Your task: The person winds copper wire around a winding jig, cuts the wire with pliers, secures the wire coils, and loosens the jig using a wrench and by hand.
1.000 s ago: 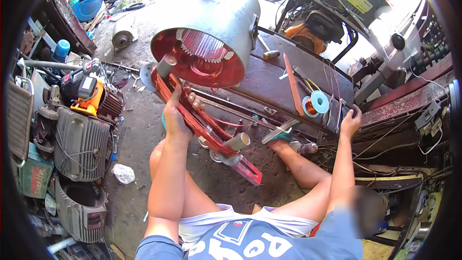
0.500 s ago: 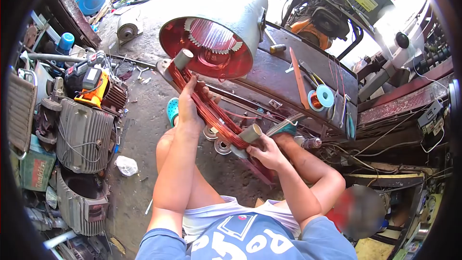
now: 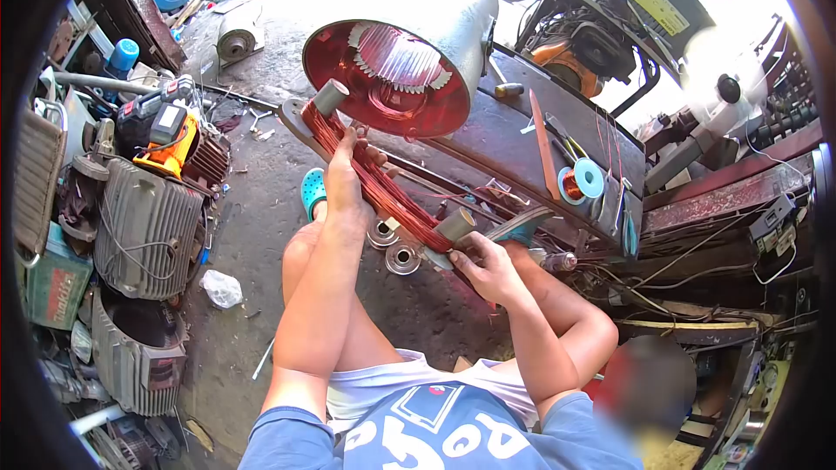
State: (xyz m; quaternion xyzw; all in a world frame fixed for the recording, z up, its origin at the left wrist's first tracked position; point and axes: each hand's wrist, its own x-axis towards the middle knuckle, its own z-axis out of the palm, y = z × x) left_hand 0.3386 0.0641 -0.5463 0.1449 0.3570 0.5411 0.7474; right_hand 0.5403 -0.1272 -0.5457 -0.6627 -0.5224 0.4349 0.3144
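A long coil of copper wire [image 3: 402,200] is stretched around two grey cylindrical pegs of a winding former, the upper peg [image 3: 331,97] and the lower peg [image 3: 456,225]. My left hand [image 3: 350,178] is wrapped round the coil near its upper half. At the lower end, the thumb and fingers of my right hand [image 3: 484,268] close on the former's end beside the lower peg; the exact grip is partly hidden. Just beyond the coil lies a large motor housing [image 3: 477,52], its red-coated open end showing a toothed stator core [image 3: 396,57] with copper wire inside.
On the dark bench [image 3: 514,144] lie a spool of copper wire [image 3: 582,181], a wooden strip [image 3: 544,144] and a screwdriver [image 3: 509,90]. Finned motor casings [image 3: 148,226] crowd the left side. Two bearings [image 3: 402,258] and a plastic bag [image 3: 221,288] are on the floor.
The view has shifted slightly, so the motor housing appears farther right. My right fingers have moved up a little around the lower peg; my left hand keeps its hold.
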